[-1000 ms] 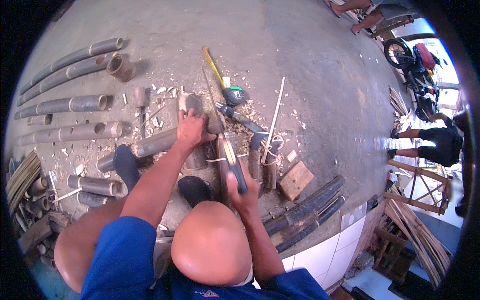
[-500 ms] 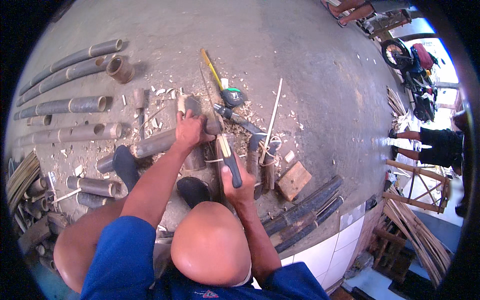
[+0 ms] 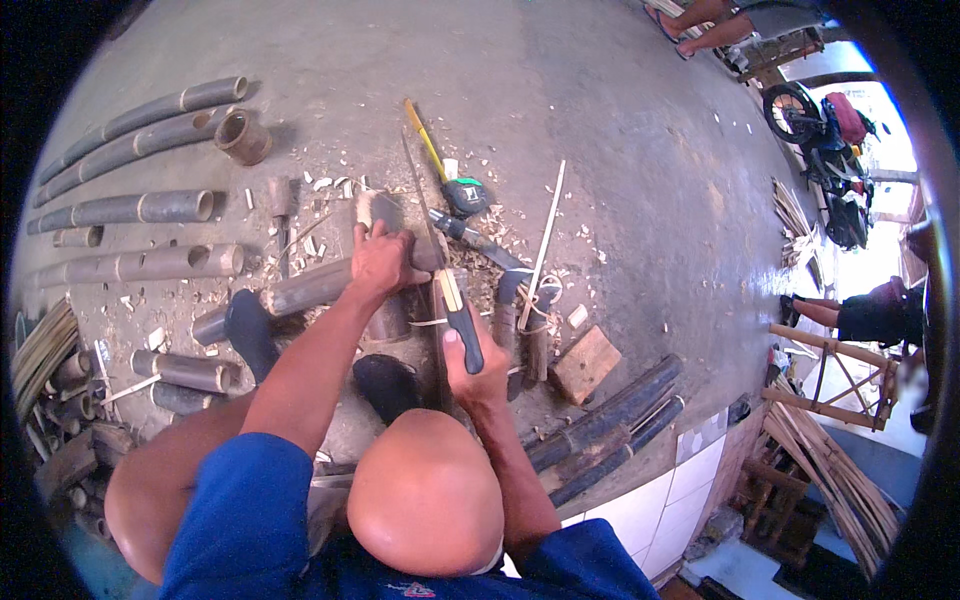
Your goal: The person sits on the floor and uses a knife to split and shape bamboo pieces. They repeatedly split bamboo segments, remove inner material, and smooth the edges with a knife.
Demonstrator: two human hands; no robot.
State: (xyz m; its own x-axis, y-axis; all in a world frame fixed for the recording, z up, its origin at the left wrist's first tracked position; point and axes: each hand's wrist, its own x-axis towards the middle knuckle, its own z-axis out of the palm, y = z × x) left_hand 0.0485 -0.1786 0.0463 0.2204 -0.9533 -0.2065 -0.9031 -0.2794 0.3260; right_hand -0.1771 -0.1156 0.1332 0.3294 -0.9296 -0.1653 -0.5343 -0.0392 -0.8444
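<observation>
My right hand point(image 3: 478, 372) is wrapped round the black and cream handle of a handsaw point(image 3: 452, 298). The thin blade points away from me, crossing the end of a bamboo pole point(image 3: 312, 288) that lies slantwise on the floor. On that pole, just left of the blade, my left hand point(image 3: 382, 262) presses down and grips it. A wooden block point(image 3: 386, 208) and another short bamboo piece point(image 3: 388, 322) lie under and around the pole. My dark-shod feet point(image 3: 250, 330) flank the work. Whether the teeth are in the bamboo is hard to see.
A yellow tape measure point(image 3: 465, 196), a metal-shafted tool point(image 3: 470, 238) and a wooden block point(image 3: 587, 364) lie close by among shavings. Bamboo poles point(image 3: 150, 207) line the left; more poles point(image 3: 605, 425) are at right. A person point(image 3: 880, 315) stands far right near a motorbike point(image 3: 835, 150).
The saw and both my hands keep nearly the same place, with only a slight shift of the saw. At the far right, the other person's legs have changed position.
</observation>
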